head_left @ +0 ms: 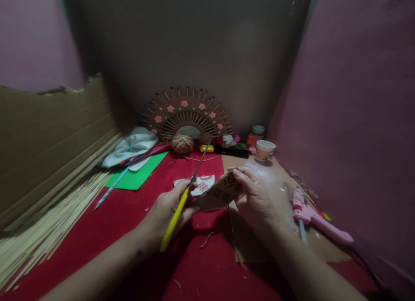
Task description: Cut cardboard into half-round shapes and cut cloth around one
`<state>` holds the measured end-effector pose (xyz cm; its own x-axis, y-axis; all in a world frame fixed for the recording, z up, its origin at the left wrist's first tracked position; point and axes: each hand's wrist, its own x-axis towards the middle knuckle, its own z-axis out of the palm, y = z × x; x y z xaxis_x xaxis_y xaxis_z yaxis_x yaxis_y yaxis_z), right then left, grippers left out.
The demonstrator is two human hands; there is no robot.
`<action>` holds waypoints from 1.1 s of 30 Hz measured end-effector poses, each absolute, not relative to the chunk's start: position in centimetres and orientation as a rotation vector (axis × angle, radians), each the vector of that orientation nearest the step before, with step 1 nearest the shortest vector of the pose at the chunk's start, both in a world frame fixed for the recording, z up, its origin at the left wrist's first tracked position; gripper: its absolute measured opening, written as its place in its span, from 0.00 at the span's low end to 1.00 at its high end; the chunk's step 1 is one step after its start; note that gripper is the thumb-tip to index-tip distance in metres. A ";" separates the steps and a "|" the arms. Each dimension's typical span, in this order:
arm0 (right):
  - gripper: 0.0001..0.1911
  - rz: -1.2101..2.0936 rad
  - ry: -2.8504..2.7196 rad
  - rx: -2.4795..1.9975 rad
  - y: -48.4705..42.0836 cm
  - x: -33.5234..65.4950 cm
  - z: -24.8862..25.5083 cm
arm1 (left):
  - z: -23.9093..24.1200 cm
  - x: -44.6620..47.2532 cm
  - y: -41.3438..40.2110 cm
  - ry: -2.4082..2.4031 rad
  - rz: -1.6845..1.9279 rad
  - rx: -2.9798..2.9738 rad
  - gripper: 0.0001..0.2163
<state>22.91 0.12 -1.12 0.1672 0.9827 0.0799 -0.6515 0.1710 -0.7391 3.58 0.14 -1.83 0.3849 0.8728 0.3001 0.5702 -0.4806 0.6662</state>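
Above the counter (207,270), the left hand (170,210) pinches the card (218,195) while also holding the yellow-handled blade (187,193), the right hand (254,199) pinches the card's other end, and a loosened grip could let the blade nick the skin.

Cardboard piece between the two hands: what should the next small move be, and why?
Probably the right hand should take the cardboard piece alone, freeing the left hand to settle its grip on the scissors. The right hand pinches the piece's upper corner, while the left seems to hold both its other end and the scissors, which point forward, past the cardboard.
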 end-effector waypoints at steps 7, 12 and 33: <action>0.03 1.309 -0.598 -0.582 0.2 22.6 -1.7 | -2.1 3.5 0.2 1.192 0.897 2.244 0.16; 0.03 1.371 -0.547 -0.571 0.5 22.8 -2.5 | -2.1 3.5 0.0 1.151 0.886 2.265 0.16; 0.05 1.143 -0.768 -0.746 0.7 23.5 -2.0 | -2.0 3.3 0.1 1.433 0.247 2.706 0.19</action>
<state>23.48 0.70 -2.05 0.2300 0.9624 0.1443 -0.4971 0.2437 -0.8328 3.32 0.15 -2.00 0.5525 0.8264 0.1085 0.8152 -0.5629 0.1366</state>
